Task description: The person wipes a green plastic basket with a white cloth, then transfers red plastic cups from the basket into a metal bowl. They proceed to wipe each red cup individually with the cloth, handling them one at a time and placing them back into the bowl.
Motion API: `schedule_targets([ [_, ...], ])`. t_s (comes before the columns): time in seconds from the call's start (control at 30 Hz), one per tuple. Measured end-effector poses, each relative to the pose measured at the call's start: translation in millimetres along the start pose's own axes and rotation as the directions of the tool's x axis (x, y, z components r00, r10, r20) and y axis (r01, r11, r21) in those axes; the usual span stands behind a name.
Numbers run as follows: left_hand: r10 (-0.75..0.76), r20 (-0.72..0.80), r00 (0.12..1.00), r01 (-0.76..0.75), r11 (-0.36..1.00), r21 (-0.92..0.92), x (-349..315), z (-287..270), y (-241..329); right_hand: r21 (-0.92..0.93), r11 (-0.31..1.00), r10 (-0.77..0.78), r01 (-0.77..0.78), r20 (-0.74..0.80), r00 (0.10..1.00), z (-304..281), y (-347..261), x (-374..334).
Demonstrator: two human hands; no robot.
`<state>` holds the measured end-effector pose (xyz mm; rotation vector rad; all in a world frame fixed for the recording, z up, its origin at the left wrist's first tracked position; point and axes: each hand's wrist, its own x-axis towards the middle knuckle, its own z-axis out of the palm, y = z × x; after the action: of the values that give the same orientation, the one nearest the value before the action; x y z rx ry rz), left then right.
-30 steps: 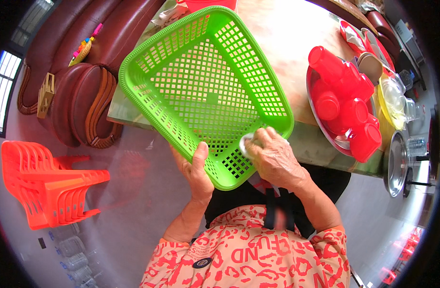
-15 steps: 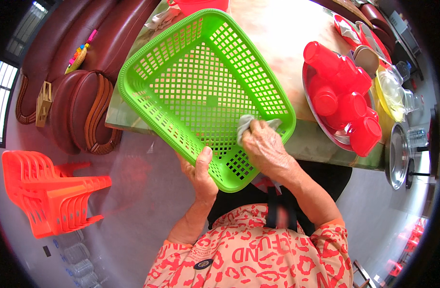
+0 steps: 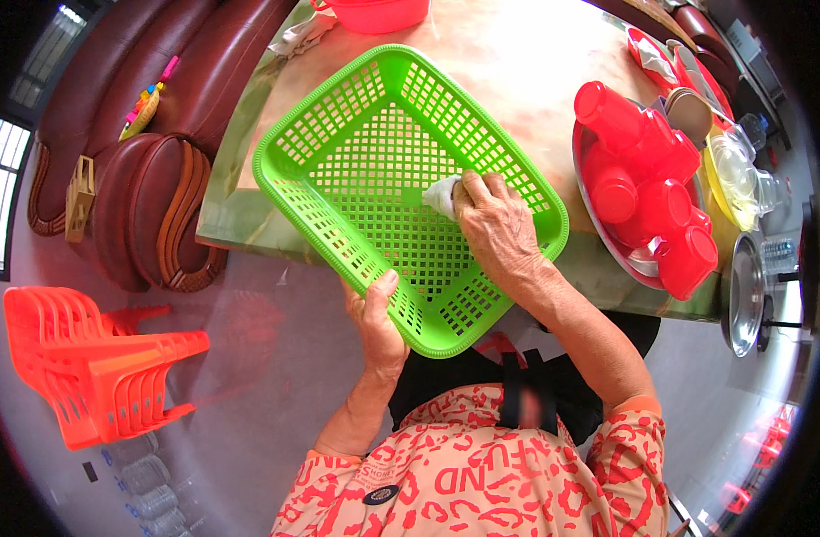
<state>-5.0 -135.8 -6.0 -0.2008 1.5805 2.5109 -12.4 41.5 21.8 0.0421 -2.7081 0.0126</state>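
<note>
A green plastic basket [image 3: 343, 234] with a square-holed mesh floor and walls is held tilted over the table's near edge. My left hand [image 3: 377, 324] grips its near-left rim, thumb on top and the other fingers hidden beneath. Inside the basket, my right hand [image 3: 497, 224] is closed on a whitish cloth [image 3: 441, 196], which touches the mesh floor right of its middle. Most of the cloth is bunched under my fingers.
On the marble-patterned table [image 3: 249, 201], a basin of red cups [image 3: 638, 192] stands at the right, beside a yellow bowl of clear cups [image 3: 732, 174] and a metal tray [image 3: 743, 295]. A red tub [image 3: 378, 13] sits behind. Orange stacked chairs [image 3: 97, 362] stand left.
My right hand and the cloth have moved up and slightly left, from the basket's near-right corner toward its middle. The basket has shifted a little to the right and its far end has dropped.
</note>
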Motion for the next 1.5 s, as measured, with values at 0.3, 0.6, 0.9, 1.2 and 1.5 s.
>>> schedule_targets([
  [0.3, -0.197, 0.048, 0.979, 0.199, 0.978, -0.056, 16, -2, 8, 0.382, 0.903, -0.332, 0.196, 0.332, 0.883, -18, -14, -27],
  [0.6, -0.256, 0.151, 0.955, 0.253, 0.967, 0.037, 22, -9, 20, 0.33, 0.941, -0.167, 0.081, 0.24, 0.956, 24, 6, 38],
  [0.9, -0.284, 0.176, 0.942, 0.29, 0.957, -0.009, 22, -3, 24, 0.519, 0.855, -0.156, 0.03, 0.2, 0.967, 47, 11, 53],
  [1.2, -0.242, 0.188, 0.952, 0.236, 0.97, 0.057, 27, -6, 22, 0.508, 0.777, -0.514, 0.372, 0.17, 0.841, 5, -19, 15],
  [1.5, -0.239, 0.174, 0.955, 0.216, 0.966, 0.143, 27, -7, 26, 0.395, 0.866, -0.403, 0.307, 0.188, 0.896, 53, -25, 70],
])
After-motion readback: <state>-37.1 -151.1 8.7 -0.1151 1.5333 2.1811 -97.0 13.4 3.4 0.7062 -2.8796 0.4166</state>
